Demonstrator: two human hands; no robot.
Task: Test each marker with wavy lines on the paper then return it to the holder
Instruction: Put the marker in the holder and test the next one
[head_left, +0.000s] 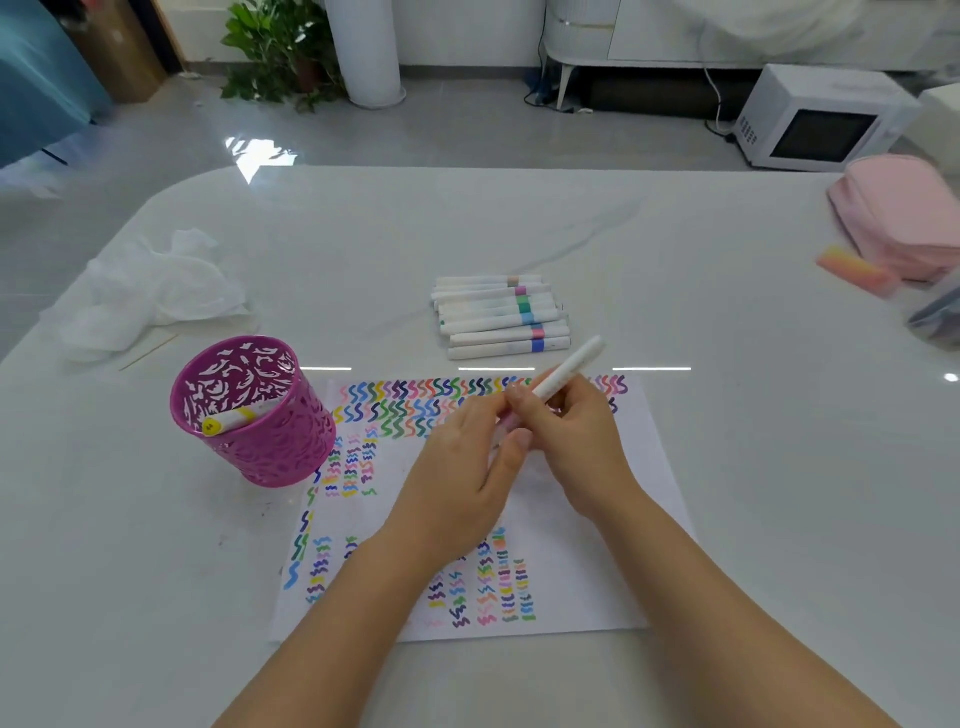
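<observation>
Gripping a white marker (571, 366) by its barrel, the right hand (576, 441) tilts it over the paper (639, 467) while the left hand (467, 467) pinches its lower end. I'd guess that end is the cap, though whether it is coming off or going on I cannot tell. A straight pull along the barrel, held clear of the sheet, should avoid stray marks. Fingers hide the tip — its colour is unclear. To the person's left stands the pink holder (270, 447) with one yellow-ended marker (234, 418); a pile of markers (498, 317) lies on the table (727, 519) beyond.
</observation>
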